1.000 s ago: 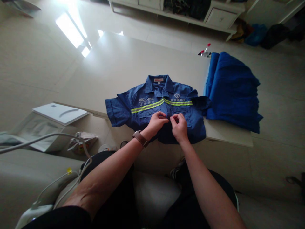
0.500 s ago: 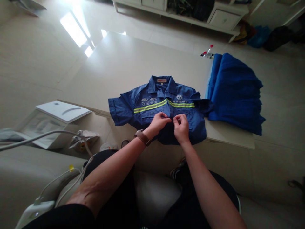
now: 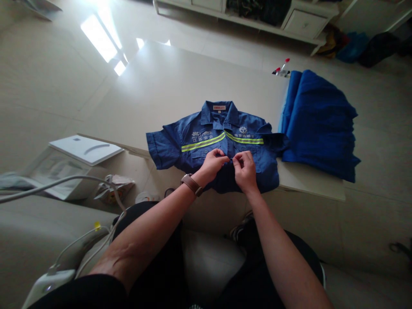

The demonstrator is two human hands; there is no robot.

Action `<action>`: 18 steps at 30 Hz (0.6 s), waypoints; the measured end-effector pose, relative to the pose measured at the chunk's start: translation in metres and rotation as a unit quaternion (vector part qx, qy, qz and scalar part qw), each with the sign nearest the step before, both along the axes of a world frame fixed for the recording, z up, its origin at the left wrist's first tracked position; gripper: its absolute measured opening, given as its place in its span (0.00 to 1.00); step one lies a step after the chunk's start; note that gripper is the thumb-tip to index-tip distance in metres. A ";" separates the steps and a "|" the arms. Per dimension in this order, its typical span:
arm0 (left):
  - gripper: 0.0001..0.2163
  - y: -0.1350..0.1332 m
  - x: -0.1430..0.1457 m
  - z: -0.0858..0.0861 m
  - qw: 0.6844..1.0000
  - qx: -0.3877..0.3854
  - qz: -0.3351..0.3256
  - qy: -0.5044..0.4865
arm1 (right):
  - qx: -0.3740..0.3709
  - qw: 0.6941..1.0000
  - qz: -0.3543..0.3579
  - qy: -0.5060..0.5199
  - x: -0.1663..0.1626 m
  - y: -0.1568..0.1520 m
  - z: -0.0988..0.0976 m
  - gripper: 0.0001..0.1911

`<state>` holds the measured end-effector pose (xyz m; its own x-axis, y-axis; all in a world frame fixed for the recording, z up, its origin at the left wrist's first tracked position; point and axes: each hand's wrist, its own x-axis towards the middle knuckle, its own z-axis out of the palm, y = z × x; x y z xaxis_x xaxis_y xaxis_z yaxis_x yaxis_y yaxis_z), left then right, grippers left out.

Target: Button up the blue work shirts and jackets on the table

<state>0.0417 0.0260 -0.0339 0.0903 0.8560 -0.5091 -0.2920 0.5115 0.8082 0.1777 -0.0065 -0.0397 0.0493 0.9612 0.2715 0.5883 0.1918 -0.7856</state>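
A dark blue short-sleeved work shirt (image 3: pixel 189 148) with a yellow reflective stripe lies front-up on the white table (image 3: pixel 167 90), collar away from me, hem hanging over the near edge. My left hand (image 3: pixel 212 165), a brown watch on its wrist, pinches the shirt's front placket at mid-chest. My right hand (image 3: pixel 245 171) pinches the same placket right beside it, fingertips almost touching the left hand's. Both hands are closed on the fabric; a button between them is too small to make out.
A stack of folded bright blue cloth (image 3: pixel 318 122) lies on the table's right part, with small red-tipped clips (image 3: pixel 280 70) behind it. A white box with lid (image 3: pixel 82 150) stands on the floor at left. White cables (image 3: pixel 64 184) cross a sofa arm. A low cabinet (image 3: pixel 289 19) stands far back.
Both hands stay pinched on the shirt's placket; they shifted only slightly, fingertips drawing a little closer. The view drifted a bit.
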 end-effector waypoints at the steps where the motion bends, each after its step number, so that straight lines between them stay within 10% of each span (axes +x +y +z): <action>1: 0.12 -0.001 0.001 0.000 1.000 0.007 0.003 0.006 | -0.002 1.000 -0.001 0.003 0.000 0.000 -0.001 0.05; 11: 0.19 -0.004 0.001 -0.003 0.994 0.075 -0.065 0.041 | -0.068 0.990 -0.066 0.100 0.000 0.003 -0.013 0.08; 18: 0.20 -0.001 -0.005 -0.016 0.972 0.132 -0.128 0.149 | -0.246 0.935 -0.087 0.238 0.003 0.009 -0.023 0.15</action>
